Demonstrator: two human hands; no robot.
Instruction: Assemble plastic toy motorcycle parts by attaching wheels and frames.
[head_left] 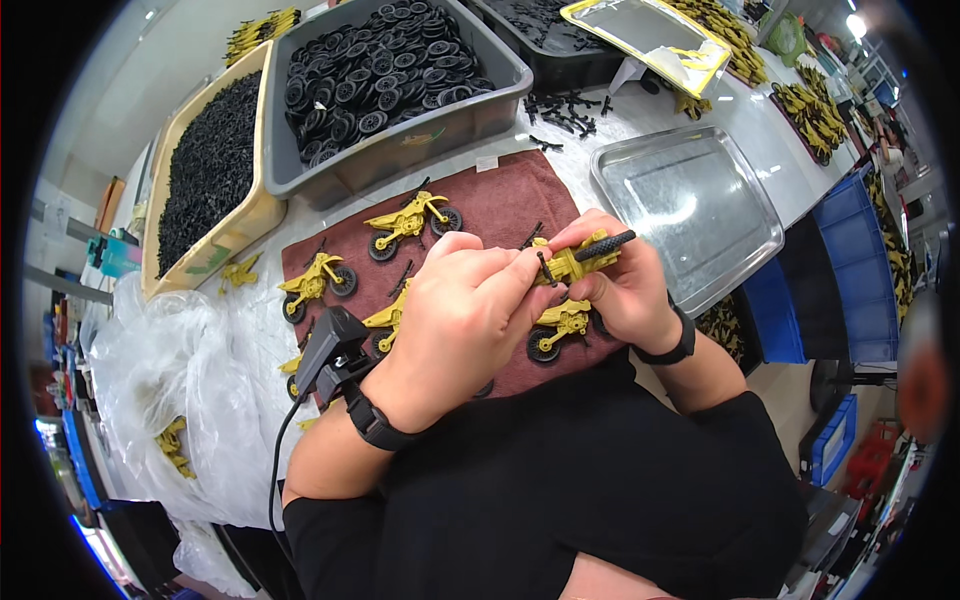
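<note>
Both hands meet over the cloth, holding a yellow toy motorcycle (588, 256) with a black wheel. My right hand (632, 298) grips its body between thumb and fingers. My left hand (462, 318) is closed, its fingertips pinching at the front end by a small black handlebar (547, 270); the exact contact is partly hidden. Beneath them lies a maroon cloth (515, 185) bearing several yellow toy motorcycles with black wheels, such as one toy motorcycle (405, 220) at the far side and another toy motorcycle (318, 280) at the left. My left hand and forearm cover some of them.
Beyond the cloth stand a grey bin (430, 135) of black wheels and a cream bin (235, 235) of small black parts. Loose black pieces (568, 115) lie near a metal tray (690, 195) at the right. Clear plastic bags (190, 350) drape the left side. Blue bins (860, 270) stand far right.
</note>
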